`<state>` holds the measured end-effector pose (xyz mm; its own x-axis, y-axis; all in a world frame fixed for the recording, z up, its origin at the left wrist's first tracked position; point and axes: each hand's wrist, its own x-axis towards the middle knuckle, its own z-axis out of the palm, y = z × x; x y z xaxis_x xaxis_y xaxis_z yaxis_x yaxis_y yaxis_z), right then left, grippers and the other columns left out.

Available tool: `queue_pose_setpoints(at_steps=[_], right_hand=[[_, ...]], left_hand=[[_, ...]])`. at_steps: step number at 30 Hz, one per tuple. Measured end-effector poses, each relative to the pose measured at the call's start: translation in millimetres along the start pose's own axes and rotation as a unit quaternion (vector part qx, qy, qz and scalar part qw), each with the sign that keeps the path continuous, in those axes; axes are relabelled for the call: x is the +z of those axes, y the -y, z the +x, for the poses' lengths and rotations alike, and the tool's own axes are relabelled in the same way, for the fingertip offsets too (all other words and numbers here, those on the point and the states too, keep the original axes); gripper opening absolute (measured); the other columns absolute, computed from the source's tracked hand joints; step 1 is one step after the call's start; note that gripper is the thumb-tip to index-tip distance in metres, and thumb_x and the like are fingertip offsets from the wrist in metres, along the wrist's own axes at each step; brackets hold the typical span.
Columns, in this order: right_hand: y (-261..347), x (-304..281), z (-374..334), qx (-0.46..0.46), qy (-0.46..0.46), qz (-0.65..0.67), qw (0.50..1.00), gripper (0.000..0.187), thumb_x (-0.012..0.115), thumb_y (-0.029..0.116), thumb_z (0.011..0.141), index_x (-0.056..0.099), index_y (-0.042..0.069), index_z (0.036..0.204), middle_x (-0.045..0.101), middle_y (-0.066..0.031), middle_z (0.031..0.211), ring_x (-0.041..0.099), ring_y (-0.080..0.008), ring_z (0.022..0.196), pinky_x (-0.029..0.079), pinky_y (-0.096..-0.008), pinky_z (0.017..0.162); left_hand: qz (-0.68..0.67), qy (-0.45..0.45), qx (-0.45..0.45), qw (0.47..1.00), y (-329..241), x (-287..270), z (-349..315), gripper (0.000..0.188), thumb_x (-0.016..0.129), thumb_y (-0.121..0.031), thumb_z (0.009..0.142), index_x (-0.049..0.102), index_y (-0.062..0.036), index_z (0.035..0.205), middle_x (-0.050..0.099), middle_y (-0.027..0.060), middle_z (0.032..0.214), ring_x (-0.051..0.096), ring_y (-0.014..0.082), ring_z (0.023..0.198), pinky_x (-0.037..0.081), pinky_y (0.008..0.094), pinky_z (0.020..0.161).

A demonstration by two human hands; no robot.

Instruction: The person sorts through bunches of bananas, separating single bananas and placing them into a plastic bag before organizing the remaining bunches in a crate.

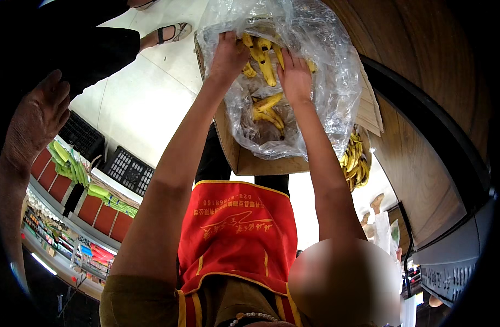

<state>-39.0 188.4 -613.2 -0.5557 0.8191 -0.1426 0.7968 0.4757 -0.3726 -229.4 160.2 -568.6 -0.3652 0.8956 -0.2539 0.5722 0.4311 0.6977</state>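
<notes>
An open cardboard box (226, 136) in front of me is lined with crumpled clear plastic (332, 82). Toward its far end lies a bunch of yellow bananas (267, 70), with both my hands at its sides. My left hand (228, 57) is closed around the bunch's left side, its fingertips partly hidden. On the right side my right hand (295, 76) has its fingers curled over the bananas and its thumb against one of them. Nearer me, a smaller bunch of bananas (268, 111) with brown marks rests on the plastic, untouched.
More bananas (355, 161) lie right of the box, below a wooden counter (419, 158). Another person's hand (37, 114) and shoe (175, 32) are at the left. Black crates (131, 170) stand on the floor near green vegetables (70, 163). I wear a red apron (236, 229).
</notes>
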Motion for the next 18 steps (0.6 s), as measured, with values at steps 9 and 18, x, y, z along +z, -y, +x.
queue_pose_setpoints(at_steps=[9, 18], right_hand=[[-0.1, 7.1, -39.4, 0.030, 0.001, 0.079, 0.996, 0.046, 0.059, 0.008, 0.078, 0.047, 0.004, 0.122, 0.052, -0.0137, 0.120, 0.050, -0.0309, 0.107, 0.043, -0.0370, 0.091], [-9.4, 42.3, -101.8, 0.105, 0.144, 0.037, 0.983, 0.039, 0.060, 0.019, 0.079, 0.049, 0.011, 0.116, 0.059, -0.0122, 0.102, 0.058, -0.0316, 0.088, 0.049, -0.0404, 0.073]], left_hand=[[0.149, 0.038, 0.021, 0.988, -0.6, 21.1, -19.4, 0.061, 0.067, -0.023, 0.068, 0.044, -0.0025, 0.120, 0.046, 0.0213, 0.114, 0.041, 0.0372, 0.111, 0.033, 0.0440, 0.096], [0.201, 0.096, 0.029, 0.974, -19.9, 44.0, -83.6, 0.046, 0.059, -0.019, 0.073, 0.048, -0.0015, 0.114, 0.058, 0.0153, 0.092, 0.055, 0.0320, 0.086, 0.044, 0.0434, 0.074]])
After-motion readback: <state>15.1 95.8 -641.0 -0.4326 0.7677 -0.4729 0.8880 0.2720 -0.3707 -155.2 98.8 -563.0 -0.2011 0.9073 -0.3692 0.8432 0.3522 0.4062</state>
